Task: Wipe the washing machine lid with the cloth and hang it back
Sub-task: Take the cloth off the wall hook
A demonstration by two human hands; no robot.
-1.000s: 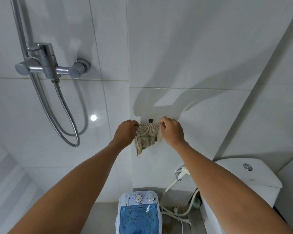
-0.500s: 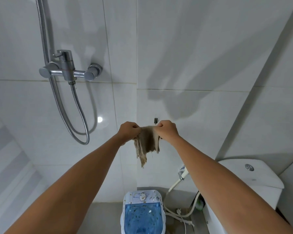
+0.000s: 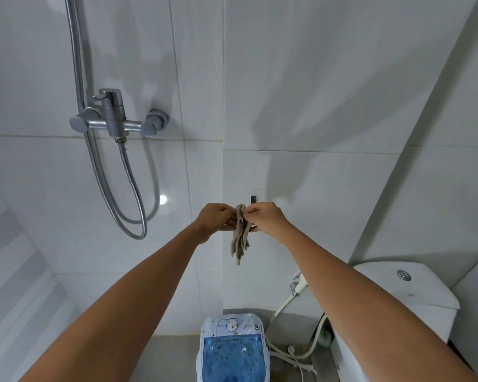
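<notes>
A beige cloth [image 3: 240, 238] hangs bunched into a narrow strip in front of the tiled wall. My left hand [image 3: 215, 219] and my right hand [image 3: 265, 217] both pinch its top edge, close together. A small dark hook [image 3: 253, 199] sticks out of the wall just above my right hand; the cloth's top is beside it, slightly lower left. Far below stands the small washing machine [image 3: 232, 326] with its blue see-through lid [image 3: 232, 359].
A metal shower mixer [image 3: 116, 121] with a looping hose [image 3: 133, 205] is on the wall to the left. A white toilet cistern [image 3: 403, 288] stands at the right, with a bidet sprayer [image 3: 297, 283] and hoses [image 3: 293, 354] between it and the washing machine.
My two hands have come together, gathering the spread cloth into a narrow bunch near the hook. The view has shifted so the shower mixer sits further right and lower.
</notes>
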